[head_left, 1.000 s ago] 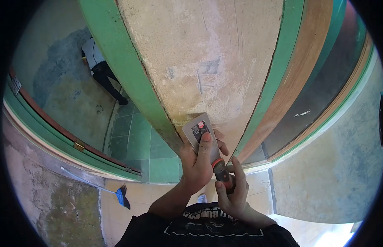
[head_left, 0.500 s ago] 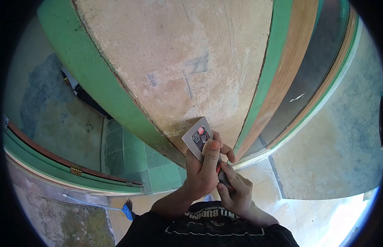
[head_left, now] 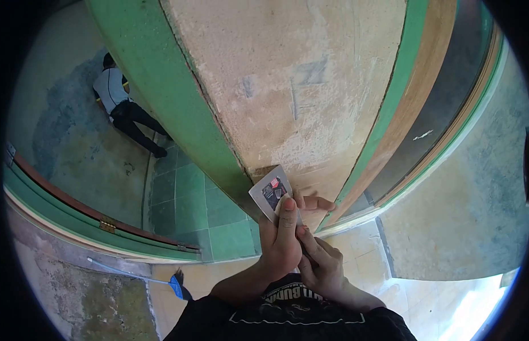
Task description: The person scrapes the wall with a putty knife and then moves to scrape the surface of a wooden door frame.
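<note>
A putty knife (head_left: 268, 192) with a pale, flat blade and a dark printed label is held in front of the lower part of the wall panel (head_left: 298, 131). My left hand (head_left: 281, 244) is closed on the blade, its thumb pressed near the label and a finger stretching out to the right behind it. Just below and to the right, my right hand (head_left: 324, 264) is wrapped around the handle end, which its fingers mostly hide. Scratches and whitish and bluish patches mark the panel's surface.
Green frames (head_left: 179, 113) border the panel. Beyond the left doorway another person (head_left: 119, 99) bends by a wall, over green floor tiles (head_left: 190, 187). A blue-handled broom (head_left: 176, 284) lies at lower left. A brown wooden strip (head_left: 409, 96) runs along the right.
The view has swung left, bringing the other person more fully into sight. My right hand has closed further over the handle, hiding more of it. The blade has tilted slightly.
</note>
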{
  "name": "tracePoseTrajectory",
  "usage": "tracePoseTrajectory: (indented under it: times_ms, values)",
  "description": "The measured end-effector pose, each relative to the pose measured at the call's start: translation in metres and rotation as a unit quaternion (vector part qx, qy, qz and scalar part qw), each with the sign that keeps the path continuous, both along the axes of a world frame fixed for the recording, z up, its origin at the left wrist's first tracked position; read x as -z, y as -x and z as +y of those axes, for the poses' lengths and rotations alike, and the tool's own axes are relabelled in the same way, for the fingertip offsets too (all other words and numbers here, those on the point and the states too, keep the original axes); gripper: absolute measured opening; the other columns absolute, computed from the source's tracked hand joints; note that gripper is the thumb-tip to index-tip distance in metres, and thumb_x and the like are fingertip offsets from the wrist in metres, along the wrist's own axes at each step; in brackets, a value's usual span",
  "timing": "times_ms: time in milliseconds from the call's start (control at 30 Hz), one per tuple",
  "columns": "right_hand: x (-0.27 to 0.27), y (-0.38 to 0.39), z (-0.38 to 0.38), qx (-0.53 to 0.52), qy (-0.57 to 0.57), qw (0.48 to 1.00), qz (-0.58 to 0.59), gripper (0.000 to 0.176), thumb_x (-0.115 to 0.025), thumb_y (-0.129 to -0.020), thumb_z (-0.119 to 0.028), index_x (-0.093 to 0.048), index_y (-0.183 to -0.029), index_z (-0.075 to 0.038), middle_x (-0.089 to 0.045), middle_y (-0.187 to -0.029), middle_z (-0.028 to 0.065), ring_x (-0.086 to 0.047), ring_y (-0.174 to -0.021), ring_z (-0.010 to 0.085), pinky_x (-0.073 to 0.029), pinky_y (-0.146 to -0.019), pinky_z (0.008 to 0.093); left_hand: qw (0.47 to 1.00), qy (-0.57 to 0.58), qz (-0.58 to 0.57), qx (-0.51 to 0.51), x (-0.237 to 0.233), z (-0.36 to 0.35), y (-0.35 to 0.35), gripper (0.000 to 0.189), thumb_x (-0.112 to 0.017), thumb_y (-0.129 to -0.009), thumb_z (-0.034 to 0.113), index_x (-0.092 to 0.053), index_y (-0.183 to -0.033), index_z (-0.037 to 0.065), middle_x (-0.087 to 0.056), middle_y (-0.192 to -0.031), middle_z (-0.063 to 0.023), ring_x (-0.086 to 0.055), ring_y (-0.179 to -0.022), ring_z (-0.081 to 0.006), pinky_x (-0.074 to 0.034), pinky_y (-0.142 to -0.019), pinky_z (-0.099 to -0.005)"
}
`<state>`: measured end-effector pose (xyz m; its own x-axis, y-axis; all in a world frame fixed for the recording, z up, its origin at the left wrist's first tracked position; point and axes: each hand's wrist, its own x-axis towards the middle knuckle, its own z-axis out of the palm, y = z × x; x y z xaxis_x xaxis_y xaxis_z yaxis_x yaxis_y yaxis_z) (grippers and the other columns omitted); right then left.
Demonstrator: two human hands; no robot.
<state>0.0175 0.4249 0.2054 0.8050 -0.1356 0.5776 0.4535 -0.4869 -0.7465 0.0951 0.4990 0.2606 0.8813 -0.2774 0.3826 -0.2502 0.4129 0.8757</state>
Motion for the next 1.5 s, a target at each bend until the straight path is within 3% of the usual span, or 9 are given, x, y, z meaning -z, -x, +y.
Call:
tracePoseTrajectory:
  times_ms: [200, 367, 867, 1000, 1067, 1100, 1167, 1300, 1500]
  values:
    - [-0.034, -0.001, 0.001, 0.009, 0.022, 1.000, 0.001, 0.056, -0.066, -0.076, -0.001, -0.051, -0.130, -0.005, -0.059, -0.111, 0.0253, -0.064, -0.076, 0.0324, -0.054, -0.065, 0.0380, 0.981, 0.053, 0.102, 0.154, -0.031, 0.006, -0.008, 0.030, -0.034, -0.101, 0.029, -0.040, -0.089, 0.003, -0.048, -0.063, -0.0063, -0.047, -0.045, -0.0114, -0.046, -0.043, -0.0253]
    - [-0.032, 0.003, 0.002, 0.031, 0.020, 0.999, 0.014, 0.053, -0.067, -0.075, -0.002, -0.055, -0.127, -0.008, -0.061, -0.105, 0.0238, -0.065, -0.076, 0.0331, -0.055, -0.064, 0.0377, 0.980, 0.088, 0.118, 0.131, -0.013, 0.003, -0.002, 0.027, -0.039, -0.100, 0.029, -0.042, -0.088, 0.005, -0.038, -0.054, -0.0031, -0.039, -0.039, -0.0108, -0.040, -0.035, -0.0257]
    - [-0.043, 0.018, 0.004, 0.069, 0.104, 0.990, 0.065, 0.048, -0.069, -0.075, -0.006, -0.061, -0.122, -0.011, -0.058, -0.073, 0.0144, -0.058, -0.057, 0.0228, -0.051, -0.048, 0.0340, 0.952, 0.146, 0.186, 0.195, -0.016, 0.003, -0.003, 0.032, -0.040, -0.099, 0.037, -0.039, -0.088, 0.006, -0.040, -0.052, -0.0039, -0.039, -0.037, -0.0126, -0.040, -0.035, -0.0272]
    - [-0.026, 0.005, 0.006, 0.082, 0.081, 0.993, 0.022, 0.049, -0.069, -0.076, -0.006, -0.060, -0.124, -0.014, -0.056, -0.075, 0.0120, -0.059, -0.060, 0.0224, -0.049, -0.050, 0.0333, 0.968, 0.104, 0.144, 0.178, -0.007, 0.005, -0.007, 0.037, -0.043, -0.097, 0.041, -0.043, -0.092, 0.004, -0.045, -0.054, -0.0070, -0.046, -0.040, -0.0147, -0.044, -0.038, -0.0291]
    - [-0.037, 0.005, 0.008, 0.058, 0.076, 0.994, 0.059, 0.049, -0.063, -0.075, 0.003, -0.057, -0.123, -0.002, -0.061, -0.105, 0.0265, -0.067, -0.086, 0.0361, -0.054, -0.069, 0.0334, 0.965, 0.111, 0.159, 0.175, -0.018, 0.007, -0.009, 0.038, -0.044, -0.097, 0.041, -0.045, -0.093, 0.003, -0.046, -0.055, -0.0077, -0.048, -0.041, -0.0153, -0.046, -0.039, -0.0298]
    - [-0.036, 0.004, 0.008, 0.055, 0.074, 0.994, 0.063, 0.049, -0.063, -0.075, 0.003, -0.057, -0.123, -0.002, -0.061, -0.105, 0.0265, -0.067, -0.086, 0.0361, -0.054, -0.069, 0.0334, 0.962, 0.116, 0.173, 0.175, -0.022, 0.008, -0.009, 0.039, -0.045, -0.097, 0.041, -0.046, -0.094, 0.002, -0.047, -0.056, -0.0085, -0.050, -0.043, -0.0159, -0.047, -0.039, -0.0304]
    - [-0.035, 0.000, 0.007, 0.011, -0.013, 1.000, -0.007, 0.047, -0.063, -0.081, -0.003, -0.056, -0.127, -0.007, -0.059, -0.079, 0.0149, -0.060, -0.064, 0.0266, -0.049, -0.054, 0.0346, 0.959, 0.119, 0.189, 0.175, -0.019, 0.012, -0.007, 0.039, -0.045, -0.097, 0.040, -0.047, -0.093, 0.001, -0.046, -0.056, -0.0077, -0.050, -0.042, -0.0159, -0.047, -0.039, -0.0304]
    - [-0.022, 0.013, 0.013, -0.059, -0.116, 0.986, 0.104, 0.042, -0.059, -0.085, -0.004, -0.054, -0.126, -0.003, -0.058, -0.073, 0.0174, -0.060, -0.060, 0.0295, -0.048, -0.054, 0.0355, 0.962, 0.074, 0.203, 0.168, -0.009, 0.018, -0.005, 0.038, -0.045, -0.098, 0.038, -0.047, -0.091, 0.000, -0.045, -0.056, -0.0058, -0.048, -0.039, -0.0149, -0.046, -0.037, -0.0288]
    - [-0.034, 0.015, 0.011, -0.059, -0.084, 0.988, 0.119, 0.026, -0.060, -0.083, -0.004, -0.063, -0.109, -0.002, -0.057, -0.069, 0.0160, -0.059, -0.056, 0.0278, -0.046, -0.050, 0.0351, 0.972, 0.064, 0.174, 0.144, -0.024, 0.016, -0.002, 0.035, -0.035, -0.100, 0.035, -0.043, -0.085, 0.005, -0.036, -0.050, -0.0016, -0.042, -0.032, -0.0136, -0.046, -0.031, -0.0321]
